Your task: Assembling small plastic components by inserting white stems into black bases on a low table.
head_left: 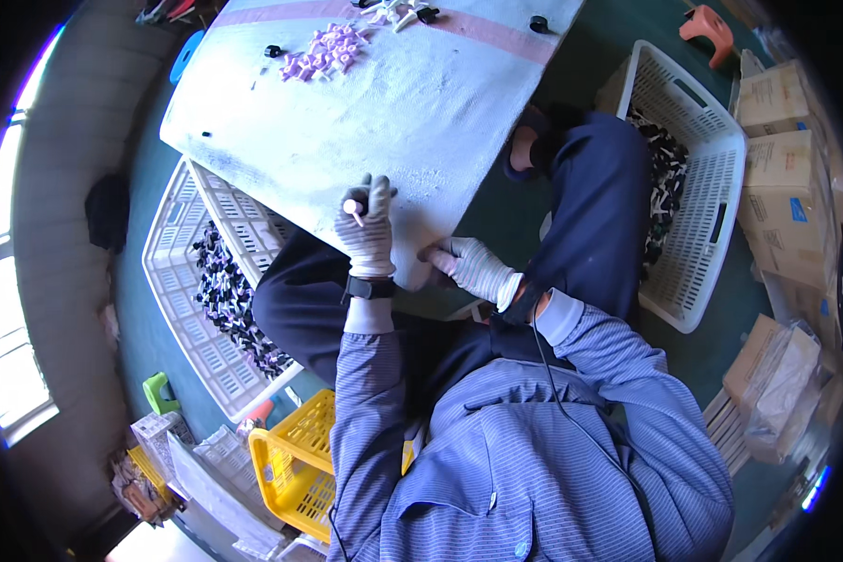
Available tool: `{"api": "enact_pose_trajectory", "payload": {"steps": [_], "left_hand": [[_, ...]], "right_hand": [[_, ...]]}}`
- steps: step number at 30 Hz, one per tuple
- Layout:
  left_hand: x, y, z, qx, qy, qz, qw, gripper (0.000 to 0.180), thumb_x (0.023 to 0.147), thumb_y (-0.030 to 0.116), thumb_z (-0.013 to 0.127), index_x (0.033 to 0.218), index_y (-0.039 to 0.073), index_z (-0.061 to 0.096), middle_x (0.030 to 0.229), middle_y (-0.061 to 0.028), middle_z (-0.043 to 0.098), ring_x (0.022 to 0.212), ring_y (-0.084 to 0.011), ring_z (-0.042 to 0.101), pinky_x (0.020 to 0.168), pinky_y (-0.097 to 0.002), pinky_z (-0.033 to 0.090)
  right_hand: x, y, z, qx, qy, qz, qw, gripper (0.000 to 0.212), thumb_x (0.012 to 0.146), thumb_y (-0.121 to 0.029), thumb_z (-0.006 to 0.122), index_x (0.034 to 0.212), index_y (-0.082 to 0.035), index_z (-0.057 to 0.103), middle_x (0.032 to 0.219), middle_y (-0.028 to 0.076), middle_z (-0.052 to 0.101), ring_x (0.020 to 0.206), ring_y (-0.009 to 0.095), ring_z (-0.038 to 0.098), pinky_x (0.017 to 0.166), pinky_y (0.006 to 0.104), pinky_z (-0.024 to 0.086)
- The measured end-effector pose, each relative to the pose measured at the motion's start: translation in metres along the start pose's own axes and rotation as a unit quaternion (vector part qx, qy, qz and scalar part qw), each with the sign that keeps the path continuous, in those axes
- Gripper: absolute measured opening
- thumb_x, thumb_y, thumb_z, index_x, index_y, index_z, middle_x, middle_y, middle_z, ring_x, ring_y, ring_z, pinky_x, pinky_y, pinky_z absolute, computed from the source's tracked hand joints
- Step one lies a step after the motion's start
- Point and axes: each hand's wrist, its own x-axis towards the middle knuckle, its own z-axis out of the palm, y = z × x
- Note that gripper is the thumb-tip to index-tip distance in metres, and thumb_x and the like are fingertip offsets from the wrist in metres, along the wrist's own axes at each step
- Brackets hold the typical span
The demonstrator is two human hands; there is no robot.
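Observation:
My left hand (370,234), in a light glove with grey fingers, is over the near edge of the white-covered table (347,131). Its fingers are closed around a small pale pink piece (351,207) with a round end and a thin stem. My right hand (478,266), also gloved, is beside the table's near corner with its fingers bent together; what lies in them, if anything, is too small to name. Farther up the table is a pile of small pink and lilac pieces (328,51). White pronged pieces (393,11) lie at the far edge, near several black caps (539,24).
White crates (712,215) of black and white parts stand on the floor to both sides of my legs. A yellow basket (267,459) sits at the lower left. Cardboard boxes (777,178) are stacked at right, near an orange stool (707,33).

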Motion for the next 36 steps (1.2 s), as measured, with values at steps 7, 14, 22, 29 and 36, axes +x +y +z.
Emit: {"api": "enact_pose_trajectory", "payload": {"steps": [7, 14, 22, 29, 36], "left_hand": [[0.021, 0.037, 0.009, -0.053, -0.033, 0.163, 0.985, 0.017, 0.088, 0.015, 0.072, 0.082, 0.002, 0.062, 0.073, -0.0057, 0.063, 0.076, -0.0161, 0.067, 0.077, -0.0276, 0.051], [-0.001, -0.022, 0.002, 0.070, -0.073, 0.076, 0.992, 0.021, 0.085, 0.017, 0.075, 0.076, 0.005, 0.061, 0.075, -0.0015, 0.061, 0.068, -0.0093, 0.051, 0.067, -0.0260, 0.044], [-0.017, 0.026, -0.015, -0.122, 0.002, -0.070, 0.990, 0.027, 0.094, 0.028, 0.064, 0.085, 0.003, 0.059, 0.092, -0.0122, 0.072, 0.087, -0.0158, 0.065, 0.091, -0.0285, 0.046], [-0.037, 0.041, -0.033, -0.493, -0.009, -0.109, 0.863, 0.041, 0.091, 0.042, 0.064, 0.075, 0.004, 0.062, 0.084, -0.0109, 0.069, 0.102, -0.0326, 0.066, 0.109, -0.0532, 0.039], [-0.083, 0.060, -0.021, -0.409, -0.061, -0.118, 0.903, 0.045, 0.093, 0.049, 0.058, 0.088, 0.004, 0.064, 0.093, -0.0142, 0.070, 0.105, -0.0340, 0.064, 0.106, -0.0506, 0.042]], "right_hand": [[0.000, -0.007, -0.004, 0.092, -0.024, 0.075, 0.993, 0.034, 0.098, -0.031, 0.056, 0.104, 0.000, 0.067, 0.074, 0.002, 0.065, 0.069, 0.009, 0.060, 0.066, 0.0260, 0.049], [0.004, 0.001, -0.007, -0.049, -0.010, 0.018, 0.999, 0.033, 0.096, -0.032, 0.056, 0.100, -0.002, 0.069, 0.076, 0.007, 0.069, 0.073, 0.016, 0.064, 0.071, 0.0316, 0.049], [-0.007, -0.004, -0.008, -0.026, -0.018, -0.002, 0.999, 0.031, 0.096, -0.028, 0.055, 0.104, -0.001, 0.068, 0.078, 0.008, 0.068, 0.073, 0.016, 0.063, 0.072, 0.0311, 0.049], [-0.011, -0.016, 0.003, 0.080, -0.051, 0.078, 0.992, 0.035, 0.097, -0.032, 0.058, 0.113, 0.000, 0.064, 0.077, 0.002, 0.066, 0.068, 0.009, 0.060, 0.066, 0.0251, 0.048], [-0.032, -0.072, 0.008, -0.062, 0.016, -0.069, 0.996, 0.033, 0.094, -0.024, 0.062, 0.120, -0.003, 0.062, 0.085, 0.011, 0.069, 0.080, 0.016, 0.067, 0.073, 0.0299, 0.052]]}}
